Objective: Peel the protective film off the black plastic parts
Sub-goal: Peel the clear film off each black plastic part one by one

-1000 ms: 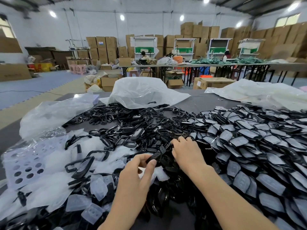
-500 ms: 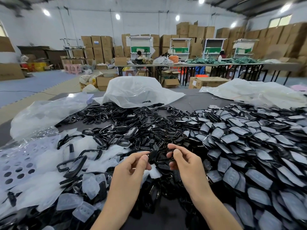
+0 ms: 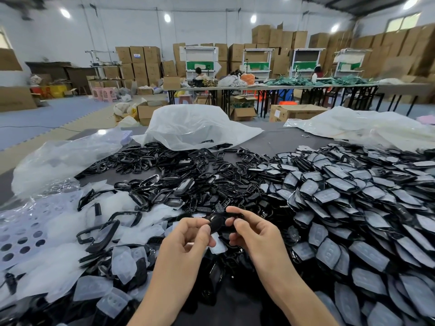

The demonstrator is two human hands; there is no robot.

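A moment ago our right hand (image 3: 256,236) was digging in the pile (image 3: 200,184). Now it and our left hand (image 3: 188,241) both pinch one black part (image 3: 217,223), held up between them, fingers tight on it. We think peeling can start next.

No text, number or brand can be read. A blue-and-white label (image 3: 137,55) sits on one stacked cardboard box (image 3: 139,50) at the back wall, but it is too small to make out. Dark print (image 3: 278,113) on the side of a carton (image 3: 303,112) on the floor beyond the table is too blurred to read
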